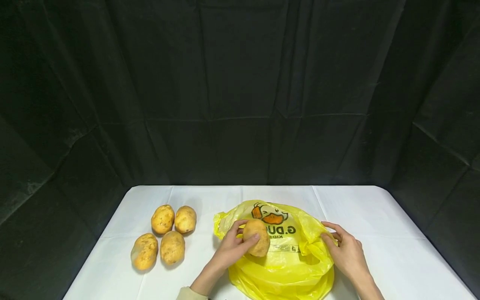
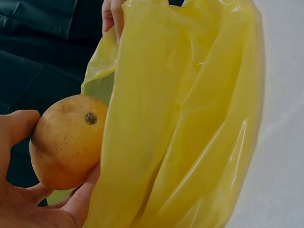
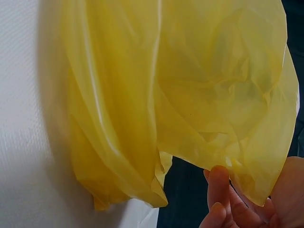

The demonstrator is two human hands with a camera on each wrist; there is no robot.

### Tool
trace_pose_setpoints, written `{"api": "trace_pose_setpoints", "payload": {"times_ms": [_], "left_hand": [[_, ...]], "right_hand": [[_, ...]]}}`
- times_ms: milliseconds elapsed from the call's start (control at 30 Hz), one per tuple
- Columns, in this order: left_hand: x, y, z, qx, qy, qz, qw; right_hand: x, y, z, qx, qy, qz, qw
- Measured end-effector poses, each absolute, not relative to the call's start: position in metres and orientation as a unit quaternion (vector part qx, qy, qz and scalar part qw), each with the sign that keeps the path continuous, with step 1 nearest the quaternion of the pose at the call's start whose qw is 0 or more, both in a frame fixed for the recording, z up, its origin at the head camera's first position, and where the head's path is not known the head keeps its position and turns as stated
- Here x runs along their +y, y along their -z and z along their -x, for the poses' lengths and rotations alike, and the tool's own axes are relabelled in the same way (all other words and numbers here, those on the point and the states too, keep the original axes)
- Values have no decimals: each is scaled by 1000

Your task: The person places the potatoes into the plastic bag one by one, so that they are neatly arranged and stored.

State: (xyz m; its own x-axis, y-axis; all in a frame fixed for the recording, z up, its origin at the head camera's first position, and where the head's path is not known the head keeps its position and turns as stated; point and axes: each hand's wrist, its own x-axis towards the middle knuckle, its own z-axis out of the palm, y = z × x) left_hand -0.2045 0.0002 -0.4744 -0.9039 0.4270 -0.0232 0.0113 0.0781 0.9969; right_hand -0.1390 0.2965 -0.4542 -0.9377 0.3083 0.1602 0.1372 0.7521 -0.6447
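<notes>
While the left hand (image 1: 229, 249) grips a potato (image 1: 256, 238), right hand (image 1: 346, 252) pinching a yellow bag (image 1: 277, 279), four potatoes (image 1: 172, 248) to its left

Head view: from the person's side of the table (image 1: 112, 254), facing forward and down; the farthest view, reaching the black cloth (image 1: 240, 83) behind.
Left wrist view: close in at the left hand (image 1: 229, 251), facing the potato (image 1: 256, 238) and bag (image 1: 281, 277); turned sideways, table along the right edge.
Right wrist view: close in at the right hand (image 1: 346, 253), facing the bag; turned sideways, table along the left edge.
Potato: shared by head and left wrist.
Bag: common to all three.
</notes>
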Motion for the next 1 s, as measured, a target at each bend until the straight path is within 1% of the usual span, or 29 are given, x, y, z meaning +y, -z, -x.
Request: {"api": "trace_pose_setpoints", "payload": {"times_ms": [433,667,1000], "left_hand": [[16,481,206,715,-663,-159,157],[19,483,209,738,-642,-152,144],[27,485,211,737,-642,-162,139]], "right_hand": [[297,455,136,-926,-335,127,121],[299,454,137,-927,-334,116,124],[301,455,135,-927,-335,119,119]]}}
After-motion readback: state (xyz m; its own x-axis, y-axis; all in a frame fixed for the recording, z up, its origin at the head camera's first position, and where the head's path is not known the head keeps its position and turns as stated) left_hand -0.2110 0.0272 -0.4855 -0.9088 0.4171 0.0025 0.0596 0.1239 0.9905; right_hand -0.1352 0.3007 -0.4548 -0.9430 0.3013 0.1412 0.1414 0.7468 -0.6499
